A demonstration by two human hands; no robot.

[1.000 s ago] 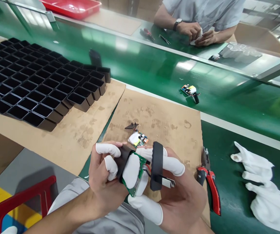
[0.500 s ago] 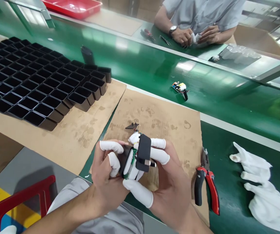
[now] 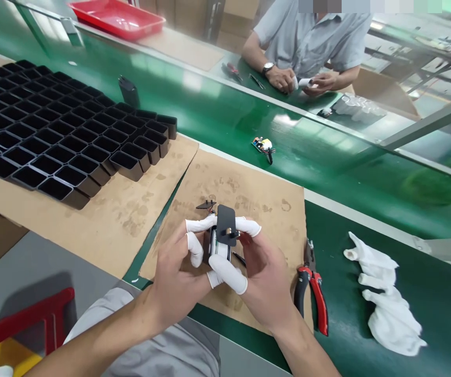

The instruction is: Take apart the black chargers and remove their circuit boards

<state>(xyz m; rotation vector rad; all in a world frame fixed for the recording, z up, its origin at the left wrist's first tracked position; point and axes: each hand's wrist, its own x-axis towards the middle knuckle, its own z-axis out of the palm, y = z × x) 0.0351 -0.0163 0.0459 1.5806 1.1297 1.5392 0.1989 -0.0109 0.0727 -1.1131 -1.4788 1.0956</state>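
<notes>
My left hand [image 3: 178, 275] and my right hand [image 3: 262, 280] meet over the brown cardboard mat [image 3: 257, 196], fingertips in white finger cots. Between them they grip a small black charger housing with its black plug cover [image 3: 225, 226] and metal prongs facing me. A green circuit board is mostly hidden inside it. My left fingers wrap the housing's left side, and my right thumb and forefinger pinch the cover. A small black plastic piece [image 3: 205, 204] lies on the mat just beyond my fingers.
Red-handled pliers [image 3: 312, 285] and white cloth gloves [image 3: 384, 296] lie to the right. A black compartment tray [image 3: 53, 131] sits at left. A loose circuit board [image 3: 262, 145] and a black housing [image 3: 128, 91] lie on the green conveyor belt [image 3: 225, 112]. Another person's hands [image 3: 302, 81] work opposite, near a red tray [image 3: 121, 17].
My hands closed together, bringing the plug cover onto the housing so the green board is nearly hidden. The loose board and black housing on the belt drifted left.
</notes>
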